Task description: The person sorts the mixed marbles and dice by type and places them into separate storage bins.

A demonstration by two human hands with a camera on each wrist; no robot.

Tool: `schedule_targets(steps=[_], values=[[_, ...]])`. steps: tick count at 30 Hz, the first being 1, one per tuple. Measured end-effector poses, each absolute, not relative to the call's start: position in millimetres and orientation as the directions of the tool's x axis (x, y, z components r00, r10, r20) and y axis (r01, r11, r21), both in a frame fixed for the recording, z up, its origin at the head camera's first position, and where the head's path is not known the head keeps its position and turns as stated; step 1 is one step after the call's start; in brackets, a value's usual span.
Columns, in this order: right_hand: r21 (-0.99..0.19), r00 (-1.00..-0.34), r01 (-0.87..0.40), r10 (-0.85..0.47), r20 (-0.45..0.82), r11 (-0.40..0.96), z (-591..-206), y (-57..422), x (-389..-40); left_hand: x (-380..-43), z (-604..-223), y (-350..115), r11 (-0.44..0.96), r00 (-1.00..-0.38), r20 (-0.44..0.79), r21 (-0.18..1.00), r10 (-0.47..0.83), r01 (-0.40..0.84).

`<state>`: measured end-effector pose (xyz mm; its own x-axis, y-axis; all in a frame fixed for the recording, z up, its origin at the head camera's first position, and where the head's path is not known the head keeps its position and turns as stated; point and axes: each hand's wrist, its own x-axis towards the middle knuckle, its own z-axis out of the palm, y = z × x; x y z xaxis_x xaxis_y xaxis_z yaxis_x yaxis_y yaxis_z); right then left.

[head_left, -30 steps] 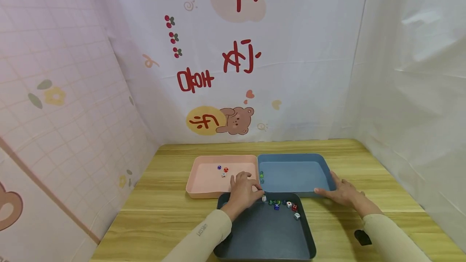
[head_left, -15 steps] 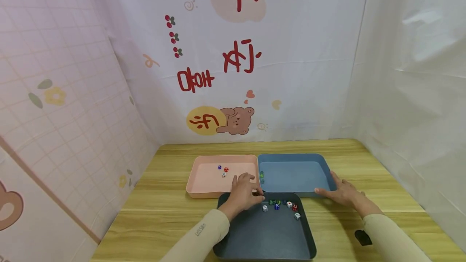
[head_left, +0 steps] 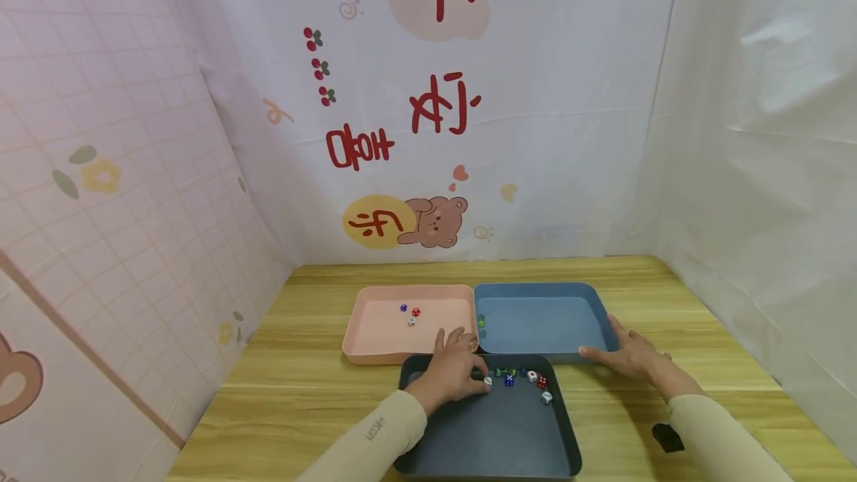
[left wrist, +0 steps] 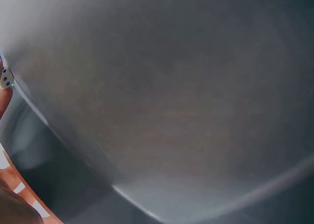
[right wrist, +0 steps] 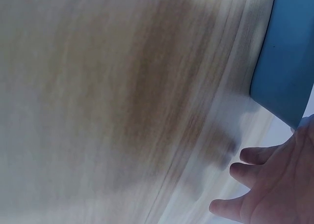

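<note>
My left hand [head_left: 455,372] reaches over the back of the dark tray [head_left: 498,437] and pinches a white die [head_left: 488,381] between thumb and finger. At the edge of the left wrist view, that die [left wrist: 6,78] with blue pips shows between two fingertips. Along the dark tray's back right lie a blue die [head_left: 509,381], a red die [head_left: 541,382], two more white dice and small green pieces. My right hand [head_left: 629,354] rests at the front right corner of the blue tray [head_left: 545,318]. Its fingers [right wrist: 245,172] are spread in the right wrist view.
Beside the blue tray stands a pink tray [head_left: 375,326] with a blue, a red and a white die in it. Green pieces [head_left: 481,323] lie at the blue tray's left wall. A small black patch [head_left: 666,437] is on the wooden table [head_left: 268,400] by the right sleeve.
The white die came down from the dark tray's back edge to its floor, lying apart from the fingers. My left hand has since closed on it. The right hand stays put.
</note>
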<state>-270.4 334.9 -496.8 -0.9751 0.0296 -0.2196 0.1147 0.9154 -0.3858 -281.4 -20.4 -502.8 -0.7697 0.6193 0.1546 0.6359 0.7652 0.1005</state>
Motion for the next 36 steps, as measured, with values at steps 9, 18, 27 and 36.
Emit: schedule_targets(steps=[9, 18, 27, 36], values=[[-0.392, -0.976, 0.115, 0.03, -0.216, 0.913, -497, 335, -270, -282, -501, -19, 0.77, -0.778, 0.17, 0.123, 0.605, 0.626], [-0.373, -0.98, 0.1, 0.026, -0.198, 0.922, -495, 334, -269, -288, -489, -23, 0.761, -0.791, 0.22, 0.221, 0.571, 0.61], [-0.389, -0.977, 0.112, 0.029, -0.213, 0.914, -498, 335, -270, -298, -475, -30, 0.772, -0.827, 0.265, 0.301, 0.496, 0.56], [-0.366, -0.98, 0.106, 0.035, -0.194, 0.925, -500, 336, -272, -311, -463, -39, 0.789, -0.859, 0.276, 0.347, 0.431, 0.507]])
